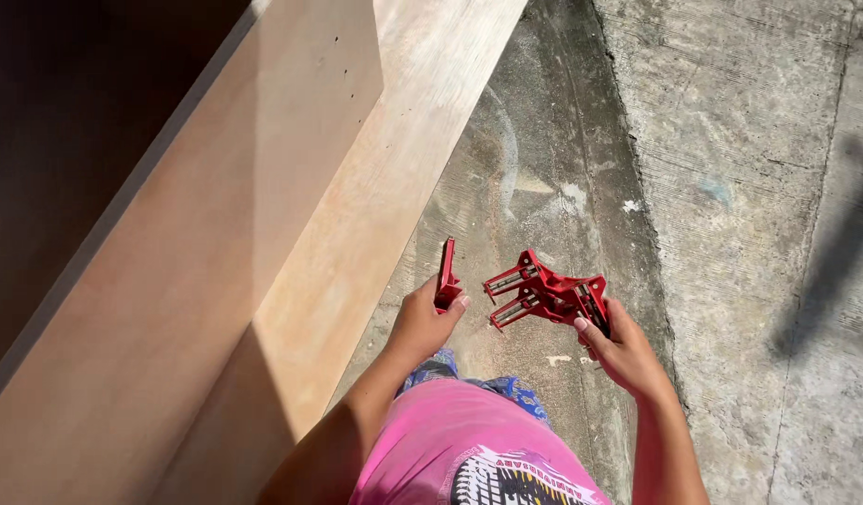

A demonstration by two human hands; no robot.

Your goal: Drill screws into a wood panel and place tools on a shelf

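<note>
From the head camera I looked straight down at both hands, held out in front of a pink shirt [422, 449] above a rough concrete floor [731, 187]. The left hand [420, 323] was closed around the lower end of a flat red clamp piece [446, 271], thumb pressed across its face, so that the piece stood almost upright and edge-on to me; held that way it took up little room and left the top end free. The right hand [623, 351] gripped the larger red corner clamp [548, 292] by its near end, fingers curled under and the thumb on top, with the two pronged arms pointing left toward the other hand. I judged that grip kept the jaws and the silver screw rods clear of the fingers. The two red parts were near each other but apart, both in the air and touching nothing else.

To my left stood a long plywood assembly: one broad plywood panel [169, 281] leaning or standing on edge, and a second plywood board [384, 187] joined along it, forming a step. Their edges ran diagonally away from me, well clear of the hands.

Counting: two hands, two red clamp parts, one in each, and two plywood boards that I could tell apart. I saw no other tools on the floor.
</note>
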